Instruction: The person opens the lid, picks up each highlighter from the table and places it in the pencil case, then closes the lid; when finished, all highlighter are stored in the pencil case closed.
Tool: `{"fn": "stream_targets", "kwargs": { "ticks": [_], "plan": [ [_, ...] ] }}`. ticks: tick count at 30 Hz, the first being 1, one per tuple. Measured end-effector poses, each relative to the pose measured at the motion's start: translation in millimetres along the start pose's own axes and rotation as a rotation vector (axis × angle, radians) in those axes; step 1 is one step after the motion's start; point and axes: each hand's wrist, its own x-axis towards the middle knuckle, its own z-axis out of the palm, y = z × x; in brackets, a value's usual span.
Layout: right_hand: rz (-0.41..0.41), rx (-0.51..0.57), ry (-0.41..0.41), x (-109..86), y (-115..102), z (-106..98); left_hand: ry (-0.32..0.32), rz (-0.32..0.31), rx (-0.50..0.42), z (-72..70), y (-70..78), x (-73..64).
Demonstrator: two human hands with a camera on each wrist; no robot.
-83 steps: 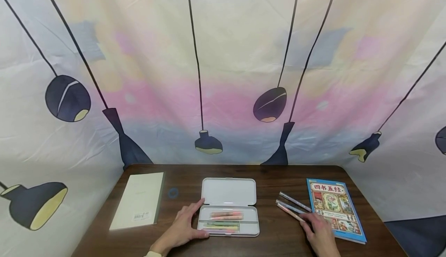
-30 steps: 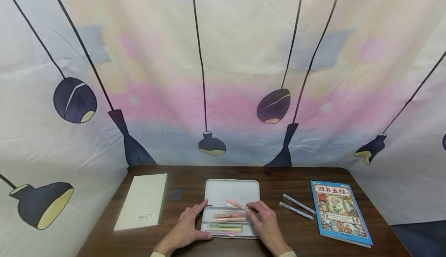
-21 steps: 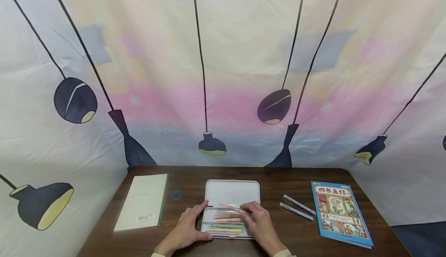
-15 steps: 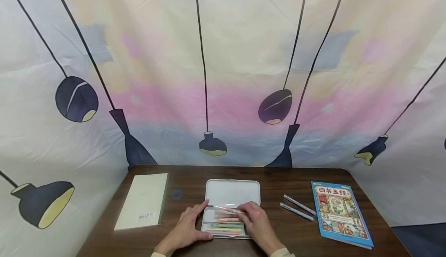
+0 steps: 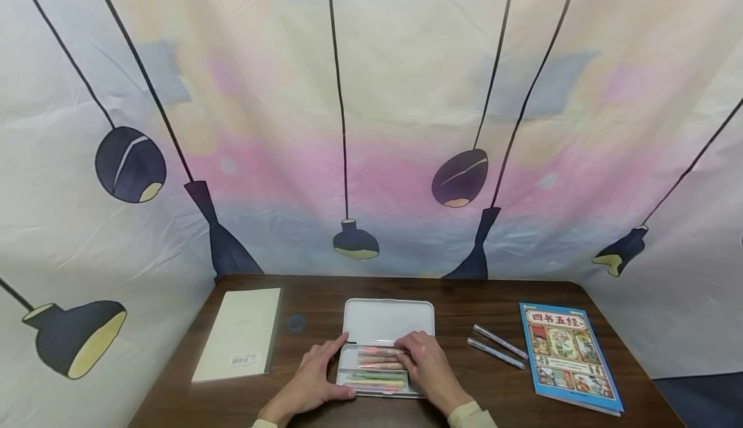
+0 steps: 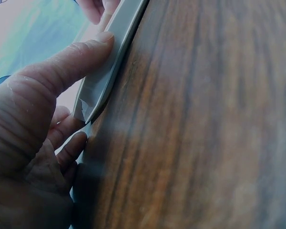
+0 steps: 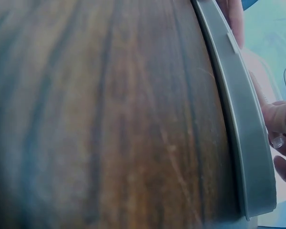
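Note:
A white pencil case lies open at the table's middle, its lid folded back. My left hand grips its left end, index finger near the hinge and thumb against the front wall, as the left wrist view also shows. With thumb and fingers, my right hand pinches the right end of a pinkish pen, low in the back compartment. Orange-red pens lie just in front of it. The front compartment holds several green, yellow and pink pens. In the right wrist view, the case wall partly hides the fingers.
Two silvery pens lie right of the case, beside a blue-edged picture book. On the left are a cream book and a blue ring. Behind the dark wooden table hangs a lamp-patterned cloth.
My right hand has picked up one of the pens beside the picture book, carried it left and lowered it into the case's back compartment. The left hand has stayed on the case.

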Motion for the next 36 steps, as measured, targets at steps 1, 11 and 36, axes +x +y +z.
{"fn": "stream_targets", "kwargs": {
  "ticks": [1,11,36],
  "plan": [
    [0.011,0.0,-0.016,0.5,0.0,-0.3,0.001,-0.003,0.0,0.1,0.1,0.1],
    [0.053,0.006,-0.087,2.3,2.2,1.6,0.007,-0.005,-0.002,1.1,-0.8,1.2],
    [0.019,-0.014,-0.055,3.8,4.7,5.1,-0.001,-0.009,0.002,0.5,-1.6,1.0]
  ]
}}
